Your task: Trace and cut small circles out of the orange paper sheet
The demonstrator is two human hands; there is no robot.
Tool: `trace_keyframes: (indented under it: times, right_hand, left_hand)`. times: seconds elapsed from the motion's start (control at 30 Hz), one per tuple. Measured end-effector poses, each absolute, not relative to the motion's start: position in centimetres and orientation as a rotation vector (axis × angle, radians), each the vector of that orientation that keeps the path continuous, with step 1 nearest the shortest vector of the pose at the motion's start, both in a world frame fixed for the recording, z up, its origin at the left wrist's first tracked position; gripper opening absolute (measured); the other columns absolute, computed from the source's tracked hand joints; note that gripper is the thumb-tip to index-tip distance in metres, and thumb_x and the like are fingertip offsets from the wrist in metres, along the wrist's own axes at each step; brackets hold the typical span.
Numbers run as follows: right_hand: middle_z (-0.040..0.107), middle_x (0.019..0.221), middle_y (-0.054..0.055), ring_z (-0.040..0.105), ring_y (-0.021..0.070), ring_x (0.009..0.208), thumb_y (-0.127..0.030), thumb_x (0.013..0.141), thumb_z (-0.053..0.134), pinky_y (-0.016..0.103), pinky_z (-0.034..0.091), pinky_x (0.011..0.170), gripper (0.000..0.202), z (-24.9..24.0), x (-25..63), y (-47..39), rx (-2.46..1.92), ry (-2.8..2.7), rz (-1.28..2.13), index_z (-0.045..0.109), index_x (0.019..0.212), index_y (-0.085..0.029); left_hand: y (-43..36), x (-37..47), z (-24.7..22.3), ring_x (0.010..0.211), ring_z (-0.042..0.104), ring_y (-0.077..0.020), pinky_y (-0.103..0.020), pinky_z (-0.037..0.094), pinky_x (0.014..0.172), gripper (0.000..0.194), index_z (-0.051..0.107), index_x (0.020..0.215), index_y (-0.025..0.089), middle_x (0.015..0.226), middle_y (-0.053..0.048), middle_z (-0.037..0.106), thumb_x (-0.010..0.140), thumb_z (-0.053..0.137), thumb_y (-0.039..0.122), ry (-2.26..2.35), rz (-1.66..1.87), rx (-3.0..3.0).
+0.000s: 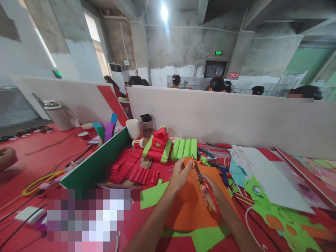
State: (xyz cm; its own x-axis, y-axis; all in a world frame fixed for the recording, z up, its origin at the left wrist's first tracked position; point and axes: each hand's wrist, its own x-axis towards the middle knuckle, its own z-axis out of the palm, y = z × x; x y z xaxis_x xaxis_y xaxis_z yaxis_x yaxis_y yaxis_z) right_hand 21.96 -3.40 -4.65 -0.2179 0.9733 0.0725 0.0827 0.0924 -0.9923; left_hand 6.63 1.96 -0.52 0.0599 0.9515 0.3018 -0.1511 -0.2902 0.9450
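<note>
Between the fingertips of my left hand (180, 174) is a small orange paper piece (188, 162), pinched at its edge. My right hand (212, 191) is closed round the red handles of a pair of scissors (207, 189). Their dark blades point up and away, right beside the orange piece; whether they touch it I cannot tell. Below both hands lies a large orange sheet (183, 210) on the red table. Green paper (154, 195) lies left of my left forearm, and more green paper (210, 238) sticks out under the orange sheet.
A red and green paper model with a yellow star (157, 144) stands behind folded red strips (144, 175). Green paper rolls (184, 148) lie beside it. A glue gun (223, 172) and cut green scraps (286, 217) are at right. A green divider (97, 157) and white partition (223, 119) bound the area.
</note>
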Motion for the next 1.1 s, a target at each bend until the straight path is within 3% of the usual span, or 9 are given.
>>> trace_keyframes:
  times: [0.37,0.73,1.1]
  right_hand:
    - [0.032,0.060,-0.008,0.026,0.0075,0.042,-0.073,0.081,0.055,0.021,0.018,0.040,0.056,-3.4,21.9,-4.0,-1.152,-1.517,1.206,0.052,0.103,-0.022]
    - [0.032,0.061,-0.008,0.030,0.0078,0.045,-0.081,0.079,0.045,0.020,0.022,0.041,0.067,-3.8,22.3,-3.7,-1.110,-1.637,1.120,0.051,0.104,-0.020]
    - [0.033,0.062,-0.008,0.026,0.0072,0.044,-0.066,0.087,0.053,0.019,0.021,0.039,0.050,-4.9,23.3,-3.1,-1.100,-1.577,1.266,0.048,0.112,-0.022]
  left_hand:
    - [2.0,6.6,-0.5,0.067,0.046,-0.0134,-0.024,0.038,0.065,0.030,0.056,0.071,0.016,0.069,0.001,0.052,0.083,0.059,0.043,0.870,1.419,1.325]
    - [1.6,6.3,0.1,0.065,0.042,-0.0117,-0.024,0.035,0.065,0.031,0.055,0.068,0.016,0.067,0.002,0.048,0.084,0.059,0.042,0.860,1.371,1.413]
    - [1.8,6.0,0.0,0.065,0.043,-0.0119,-0.024,0.035,0.066,0.030,0.055,0.068,0.016,0.066,0.002,0.049,0.085,0.059,0.040,0.851,1.335,1.450]
